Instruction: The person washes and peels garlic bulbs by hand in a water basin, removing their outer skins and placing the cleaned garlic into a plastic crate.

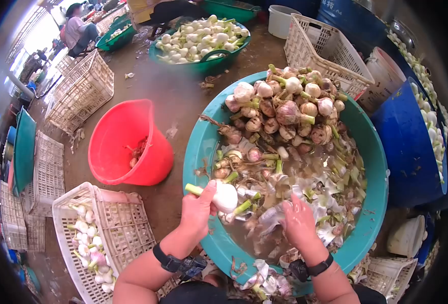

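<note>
My left hand [197, 210] is closed around a garlic bulb [226, 196], white and smooth, its green stem stub pointing left. It is above the near left side of a large teal basin [195, 175]. My right hand [300, 223] is over the basin's murky water, fingers drawn together on a strip of pale garlic skin [270, 218], slightly smeared by motion. Unpeeled garlic bulbs [287, 112] with dirty, purplish skins are heaped at the basin's far side. Loose skins and stem pieces [325, 197] float in the water.
Left of the basin stands a red bucket [102, 152] with some scraps inside. A white crate [61, 223] holds peeled bulbs. Farther back are a green tub [219, 58] full of garlic and an upright crate [330, 68]. A blue barrel [406, 147] stands right. A person [77, 30] sits far left.
</note>
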Action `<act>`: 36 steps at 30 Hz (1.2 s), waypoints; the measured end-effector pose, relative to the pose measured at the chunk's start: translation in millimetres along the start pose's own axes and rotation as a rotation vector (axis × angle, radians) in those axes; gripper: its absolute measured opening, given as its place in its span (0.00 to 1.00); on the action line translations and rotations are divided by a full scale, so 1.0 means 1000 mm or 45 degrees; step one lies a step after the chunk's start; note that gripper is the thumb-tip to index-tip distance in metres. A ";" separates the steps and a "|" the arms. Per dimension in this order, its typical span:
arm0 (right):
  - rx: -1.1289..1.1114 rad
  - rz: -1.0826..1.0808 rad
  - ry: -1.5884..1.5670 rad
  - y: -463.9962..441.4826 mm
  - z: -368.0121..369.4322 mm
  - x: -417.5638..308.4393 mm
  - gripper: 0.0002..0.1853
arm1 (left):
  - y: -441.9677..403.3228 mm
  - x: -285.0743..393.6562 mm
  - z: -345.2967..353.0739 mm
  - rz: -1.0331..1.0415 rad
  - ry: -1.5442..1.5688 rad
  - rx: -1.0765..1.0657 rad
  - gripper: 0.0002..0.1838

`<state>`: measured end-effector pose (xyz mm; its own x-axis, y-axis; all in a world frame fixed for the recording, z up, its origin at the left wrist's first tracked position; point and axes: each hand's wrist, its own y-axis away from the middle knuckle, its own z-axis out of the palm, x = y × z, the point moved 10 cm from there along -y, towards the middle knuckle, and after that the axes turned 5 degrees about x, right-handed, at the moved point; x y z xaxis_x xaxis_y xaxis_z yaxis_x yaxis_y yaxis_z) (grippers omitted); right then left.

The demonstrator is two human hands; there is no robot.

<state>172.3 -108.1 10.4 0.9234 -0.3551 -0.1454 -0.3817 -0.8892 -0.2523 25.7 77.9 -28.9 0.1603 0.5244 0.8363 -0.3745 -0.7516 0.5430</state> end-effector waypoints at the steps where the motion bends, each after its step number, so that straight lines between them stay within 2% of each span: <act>1: -0.002 0.014 0.006 -0.004 0.002 -0.003 0.17 | 0.002 -0.001 0.003 -0.005 -0.005 -0.014 0.21; 3: 0.125 0.529 -1.029 -0.009 0.012 0.005 0.21 | 0.009 -0.003 0.025 0.037 -0.266 -0.227 0.24; 4: 0.131 0.547 -1.017 -0.015 0.011 -0.001 0.21 | 0.012 -0.013 0.038 0.005 -0.277 -0.441 0.29; 5: -0.198 1.110 -1.812 -0.004 0.056 -0.008 0.23 | 0.016 -0.012 0.046 0.002 -0.280 -0.457 0.29; 6: -0.585 1.669 -2.590 0.013 0.082 -0.044 0.25 | 0.025 0.002 0.058 0.095 -0.165 -0.510 0.30; 8: -0.304 1.264 -3.203 -0.019 0.052 -0.020 0.28 | 0.029 0.015 0.063 0.204 -0.066 -0.591 0.31; 9: -0.320 1.280 -3.200 -0.027 0.044 -0.007 0.28 | 0.024 0.017 0.059 0.193 -0.060 -0.580 0.31; 11: -0.019 0.900 -3.072 -0.051 -0.015 0.029 0.29 | 0.021 0.016 0.041 0.205 -0.126 -0.420 0.29; 13: 0.304 0.458 -2.868 -0.069 -0.074 0.054 0.31 | 0.016 0.011 0.037 0.146 -0.131 -0.400 0.25; 15: -0.488 0.212 -1.598 -0.054 0.030 -0.004 0.23 | 0.016 0.008 0.040 0.116 -0.157 -0.391 0.20; 16: -0.684 0.159 -1.156 -0.037 0.067 -0.036 0.16 | 0.017 0.008 0.046 0.123 -0.153 -0.392 0.20; 18: -0.046 -0.575 -0.122 -0.014 0.087 -0.074 0.13 | 0.023 -0.005 0.058 0.049 -0.297 -0.443 0.16; 19: -0.049 -0.581 -0.135 -0.009 0.096 -0.078 0.13 | 0.023 -0.011 0.055 0.043 -0.299 -0.430 0.16; 21: -0.852 -0.482 0.219 0.019 0.167 -0.062 0.11 | 0.033 0.007 0.064 0.597 -0.716 -0.530 0.17; 22: -1.018 -0.305 -0.028 0.027 0.175 -0.049 0.13 | 0.040 0.016 0.063 0.815 -0.959 -0.504 0.21; 23: -1.017 -0.307 -0.023 0.023 0.160 -0.046 0.13 | 0.039 0.017 0.060 0.818 -0.955 -0.502 0.21; 25: -0.980 0.222 -0.553 0.009 0.106 -0.029 0.15 | 0.044 0.016 0.060 1.070 -1.424 -0.435 0.24; 26: -0.921 0.293 -0.752 0.007 0.094 -0.028 0.14 | 0.043 0.016 0.059 1.059 -1.423 -0.425 0.24; 27: -0.928 0.289 -0.754 0.008 0.086 -0.034 0.14 | 0.033 -0.004 0.059 0.730 -1.497 -0.543 0.24; 28: -0.722 0.335 -0.976 -0.001 0.068 -0.038 0.14 | 0.029 -0.026 0.056 0.402 -1.554 -0.656 0.23; 29: -0.504 0.379 -1.192 -0.010 0.047 -0.039 0.13 | 0.028 -0.032 0.058 0.407 -1.558 -0.654 0.23; 31: -0.432 0.324 -1.037 -0.018 0.029 -0.047 0.12 | 0.020 -0.055 0.059 0.063 -0.818 -0.665 0.22; 33: -0.402 0.216 -0.823 -0.019 0.020 -0.055 0.11 | 0.020 -0.058 0.061 0.042 -0.803 -0.684 0.20; 34: -0.301 0.181 -0.816 -0.021 0.013 -0.057 0.12 | 0.020 -0.060 0.061 0.015 -0.775 -0.693 0.19; 36: -0.321 0.232 -0.795 -0.019 0.017 -0.059 0.11 | 0.022 -0.064 0.064 0.010 -0.665 -0.788 0.15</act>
<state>124.5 -65.5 7.5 0.6214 -0.3397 -0.7060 -0.4376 -0.8979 0.0469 65.3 2.2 -65.5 0.5045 0.1504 0.8502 -0.7901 -0.3167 0.5248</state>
